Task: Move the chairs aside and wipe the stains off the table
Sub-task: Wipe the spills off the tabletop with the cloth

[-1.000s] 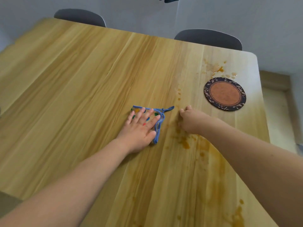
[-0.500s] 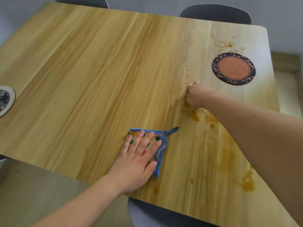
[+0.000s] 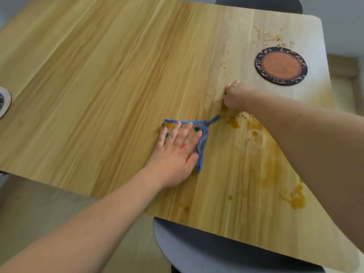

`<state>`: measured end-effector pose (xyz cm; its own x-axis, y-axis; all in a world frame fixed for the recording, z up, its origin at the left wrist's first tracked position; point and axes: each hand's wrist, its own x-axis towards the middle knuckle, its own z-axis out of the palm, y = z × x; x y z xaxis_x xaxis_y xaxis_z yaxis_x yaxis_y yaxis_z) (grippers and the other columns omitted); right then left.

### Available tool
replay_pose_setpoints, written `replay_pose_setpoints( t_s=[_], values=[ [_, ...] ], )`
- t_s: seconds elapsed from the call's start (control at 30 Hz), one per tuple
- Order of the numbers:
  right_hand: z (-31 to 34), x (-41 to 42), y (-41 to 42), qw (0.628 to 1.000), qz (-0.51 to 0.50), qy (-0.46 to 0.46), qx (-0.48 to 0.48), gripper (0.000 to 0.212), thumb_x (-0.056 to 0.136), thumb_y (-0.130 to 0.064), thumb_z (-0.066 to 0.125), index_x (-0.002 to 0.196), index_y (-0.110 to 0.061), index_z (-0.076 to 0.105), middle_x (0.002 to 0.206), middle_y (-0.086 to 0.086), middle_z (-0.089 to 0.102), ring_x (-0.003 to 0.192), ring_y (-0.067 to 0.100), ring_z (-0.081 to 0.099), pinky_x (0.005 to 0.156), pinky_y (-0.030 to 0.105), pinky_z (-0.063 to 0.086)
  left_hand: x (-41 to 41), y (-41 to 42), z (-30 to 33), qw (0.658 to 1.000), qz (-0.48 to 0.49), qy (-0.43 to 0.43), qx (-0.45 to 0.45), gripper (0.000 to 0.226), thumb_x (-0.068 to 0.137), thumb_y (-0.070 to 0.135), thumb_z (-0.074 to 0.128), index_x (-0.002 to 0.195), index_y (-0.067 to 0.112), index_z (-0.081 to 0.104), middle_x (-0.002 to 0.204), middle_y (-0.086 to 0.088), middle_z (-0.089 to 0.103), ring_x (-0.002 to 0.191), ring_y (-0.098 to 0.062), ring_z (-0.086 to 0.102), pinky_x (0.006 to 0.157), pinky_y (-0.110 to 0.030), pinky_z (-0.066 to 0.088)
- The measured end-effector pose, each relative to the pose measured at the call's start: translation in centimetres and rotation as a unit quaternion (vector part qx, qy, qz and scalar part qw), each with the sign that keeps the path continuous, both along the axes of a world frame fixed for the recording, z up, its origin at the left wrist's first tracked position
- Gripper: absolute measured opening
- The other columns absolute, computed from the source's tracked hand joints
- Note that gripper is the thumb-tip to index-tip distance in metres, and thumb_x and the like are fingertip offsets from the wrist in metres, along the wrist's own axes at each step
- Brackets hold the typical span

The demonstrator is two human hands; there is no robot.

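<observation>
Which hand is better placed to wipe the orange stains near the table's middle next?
Left. The left hand already lies flat on the cloth, just beside the orange stains. The right hand is curled on the table without a cloth.

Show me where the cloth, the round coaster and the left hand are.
cloth [image 3: 201,154], head view, blue hem at its right edge.
coaster [image 3: 281,65], head view, orange middle.
left hand [image 3: 177,152], head view, back of the hand.

Blue-edged cloth [image 3: 201,133] on stained table [image 3: 98,75]

Single head-worn view, looking steeply down, close over the table [image 3: 98,75], both forearms reaching in
</observation>
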<state>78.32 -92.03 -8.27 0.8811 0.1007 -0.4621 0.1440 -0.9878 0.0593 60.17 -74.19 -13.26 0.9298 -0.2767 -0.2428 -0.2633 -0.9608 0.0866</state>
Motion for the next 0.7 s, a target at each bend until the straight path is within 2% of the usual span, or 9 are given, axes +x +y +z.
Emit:
replay_pose_setpoints(
  t_s=[0.13, 0.23, 0.27, 0.33, 0.4, 0.53, 0.63, 0.7],
  values=[
    [-0.3, 0.3, 0.1, 1.000, -0.006, 0.001, 0.020, 0.046, 0.096, -0.018, 0.028, 0.136, 0.002, 0.040, 0.138, 0.026, 0.039, 0.116, 0.041, 0.049, 0.092, 0.045, 0.045, -9.1, 0.6, 0.0, 0.998, -0.044, -0.016, -0.030, 0.063, 0.098, 0.046, 0.024, 0.156, 0.024, 0.013, 0.163, -0.006, 0.006, 0.150, -0.031, 0.001, 0.115, -0.056, 0.006],
    [-0.1, 0.0, -0.1, 0.999, -0.026, 0.007, 0.037, 0.048, 0.095, -0.016, 0.025, 0.138, 0.001, 0.037, 0.137, 0.024, 0.037, 0.115, 0.038, 0.050, 0.093, 0.043, 0.044, -9.9, 1.1, 0.0, 0.998, -0.054, 0.007, -0.017, 0.063, 0.098, 0.049, 0.026, 0.155, 0.027, 0.016, 0.163, -0.004, 0.009, 0.149, -0.030, 0.006, 0.112, -0.055, 0.008],
    [0.1, 0.0, -0.1, 0.999, -0.024, 0.005, 0.038, 0.048, 0.096, -0.016, 0.025, 0.140, -0.001, 0.036, 0.139, 0.023, 0.036, 0.117, 0.038, 0.049, 0.093, 0.042, 0.043, -8.7, 0.9, 0.2, 0.999, -0.053, 0.003, -0.011, 0.063, 0.097, 0.050, 0.024, 0.155, 0.030, 0.013, 0.163, -0.003, 0.007, 0.150, -0.029, 0.003, 0.113, -0.054, 0.005],
    [0.2, 0.0, -0.3, 0.999, -0.021, 0.005, 0.032, 0.048, 0.096, -0.017, 0.026, 0.142, -0.005, 0.035, 0.143, 0.020, 0.034, 0.120, 0.037, 0.048, 0.093, 0.043, 0.041, -4.9, 0.4, 0.2, 0.999, -0.036, 0.001, -0.005, 0.064, 0.095, 0.052, 0.015, 0.154, 0.036, -0.004, 0.163, 0.001, -0.010, 0.149, -0.023, -0.014, 0.116, -0.051, -0.008],
    [0.3, -0.2, -0.3, 1.000, -0.015, 0.010, 0.020, 0.047, 0.098, -0.017, 0.028, 0.144, -0.007, 0.035, 0.144, 0.017, 0.034, 0.124, 0.035, 0.044, 0.096, 0.042, 0.040, -0.6, -0.5, 0.2, 1.000, 0.007, 0.004, -0.001, 0.062, 0.097, 0.051, 0.015, 0.152, 0.037, -0.011, 0.161, 0.004, -0.019, 0.146, -0.020, -0.023, 0.116, -0.049, -0.015],
    [0.8, -0.7, -0.4, 0.999, -0.012, -0.022, 0.024, 0.041, 0.103, -0.017, 0.031, 0.140, -0.001, 0.041, 0.139, 0.018, 0.041, 0.125, 0.031, 0.042, 0.094, 0.034, 0.039, 4.0, -2.1, 0.5, 1.000, 0.026, 0.009, 0.009, 0.060, 0.100, 0.048, 0.018, 0.153, 0.034, -0.007, 0.162, 0.002, -0.015, 0.147, -0.021, -0.020, 0.117, -0.049, -0.013],
    [0.5, -0.2, -0.5, 1.000, 0.024, -0.008, -0.004, 0.041, 0.100, -0.018, 0.031, 0.135, -0.002, 0.045, 0.132, 0.018, 0.046, 0.117, 0.033, 0.048, 0.090, 0.035, 0.040, 2.1, -1.8, 0.2, 1.000, 0.011, 0.001, 0.011, 0.062, 0.097, 0.049, 0.009, 0.153, 0.032, -0.010, 0.162, 0.000, -0.017, 0.147, -0.023, -0.022, 0.117, -0.051, -0.013],
    [0.3, 0.4, -0.5, 0.999, 0.031, -0.001, 0.016, 0.042, 0.095, -0.019, 0.032, 0.129, -0.003, 0.050, 0.124, 0.018, 0.052, 0.106, 0.035, 0.052, 0.089, 0.038, 0.045, -1.4, -1.2, 0.1, 1.000, -0.021, -0.005, 0.001, 0.064, 0.094, 0.051, 0.005, 0.154, 0.031, -0.007, 0.162, -0.001, -0.016, 0.147, -0.024, -0.022, 0.117, -0.053, -0.009]
  ],
)
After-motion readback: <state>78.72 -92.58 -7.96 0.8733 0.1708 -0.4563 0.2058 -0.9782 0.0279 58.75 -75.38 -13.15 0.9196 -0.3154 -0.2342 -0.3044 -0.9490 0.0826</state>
